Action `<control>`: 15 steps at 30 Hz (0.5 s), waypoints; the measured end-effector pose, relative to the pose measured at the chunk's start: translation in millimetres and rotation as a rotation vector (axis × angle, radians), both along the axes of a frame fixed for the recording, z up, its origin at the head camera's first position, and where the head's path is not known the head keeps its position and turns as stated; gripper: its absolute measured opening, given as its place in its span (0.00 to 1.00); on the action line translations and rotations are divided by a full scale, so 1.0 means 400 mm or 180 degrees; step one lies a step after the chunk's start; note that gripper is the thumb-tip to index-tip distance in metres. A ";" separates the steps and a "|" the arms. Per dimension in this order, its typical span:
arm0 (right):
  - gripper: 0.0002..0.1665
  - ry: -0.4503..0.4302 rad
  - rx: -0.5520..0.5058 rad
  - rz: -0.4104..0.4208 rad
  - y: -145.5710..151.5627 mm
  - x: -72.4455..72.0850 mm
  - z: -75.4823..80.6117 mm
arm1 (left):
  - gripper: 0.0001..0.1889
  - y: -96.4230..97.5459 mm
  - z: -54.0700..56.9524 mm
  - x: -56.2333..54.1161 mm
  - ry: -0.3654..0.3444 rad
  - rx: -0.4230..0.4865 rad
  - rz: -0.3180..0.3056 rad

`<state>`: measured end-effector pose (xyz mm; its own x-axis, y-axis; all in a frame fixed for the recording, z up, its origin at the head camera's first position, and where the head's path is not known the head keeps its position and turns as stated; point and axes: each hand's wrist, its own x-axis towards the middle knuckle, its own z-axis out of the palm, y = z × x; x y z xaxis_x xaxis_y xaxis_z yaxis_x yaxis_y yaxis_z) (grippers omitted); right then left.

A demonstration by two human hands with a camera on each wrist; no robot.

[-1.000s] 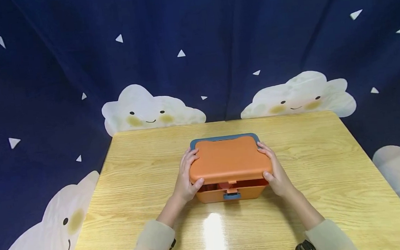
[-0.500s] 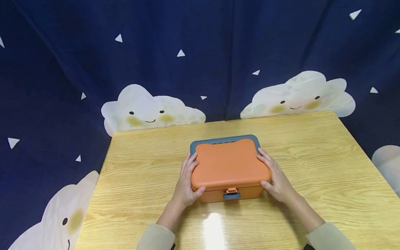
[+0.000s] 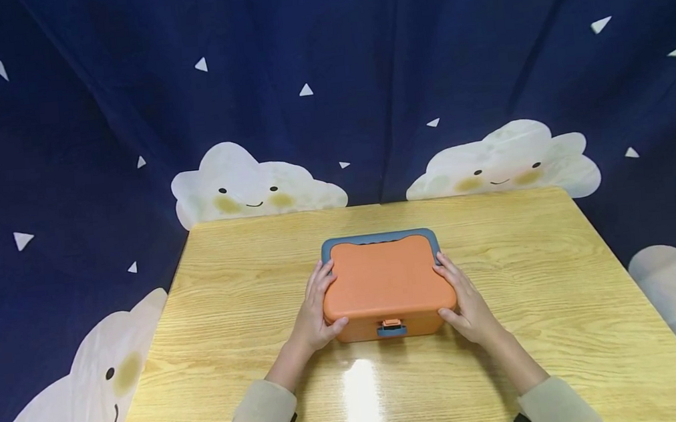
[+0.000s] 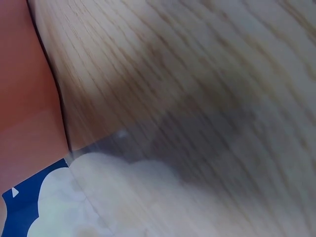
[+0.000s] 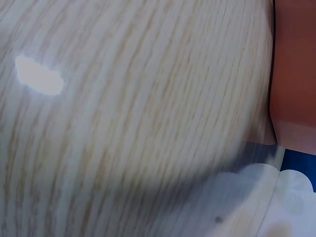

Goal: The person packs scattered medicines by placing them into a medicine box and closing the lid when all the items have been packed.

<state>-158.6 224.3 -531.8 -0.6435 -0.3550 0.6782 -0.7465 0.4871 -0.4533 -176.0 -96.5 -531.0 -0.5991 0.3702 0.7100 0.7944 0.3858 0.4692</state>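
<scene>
In the head view an orange plastic storage box stands on the wooden table, its orange lid lying down over it. A blue handle frames the lid's far edge, and a blue latch sits at the middle of the front wall. My left hand grips the lid's left side, thumb at the front corner. On the opposite side my right hand holds the lid the same way. Both wrist views catch the box's orange side wall, with no fingers clearly in sight there.
The pale wood table extends around the box, with a bright light reflection in front of it. Behind hangs a dark blue curtain printed with white triangles and smiling clouds.
The lid, raised at the front a second ago with a gap showing reddish contents, has come down onto the box. Both hands have moved slightly down and nearer with it.
</scene>
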 end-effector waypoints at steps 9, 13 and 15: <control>0.46 0.0008 0.0028 0.0022 0.001 0.004 0.006 | 0.39 -0.006 0.003 0.001 -0.0119 -0.0069 -0.0009; 0.45 -0.0004 0.0120 0.0037 0.008 0.006 0.013 | 0.40 -0.011 0.008 0.000 -0.0192 -0.0068 -0.0063; 0.45 -0.0018 0.0181 0.0027 0.012 0.007 0.019 | 0.39 -0.012 0.010 -0.001 -0.0186 -0.0063 -0.0086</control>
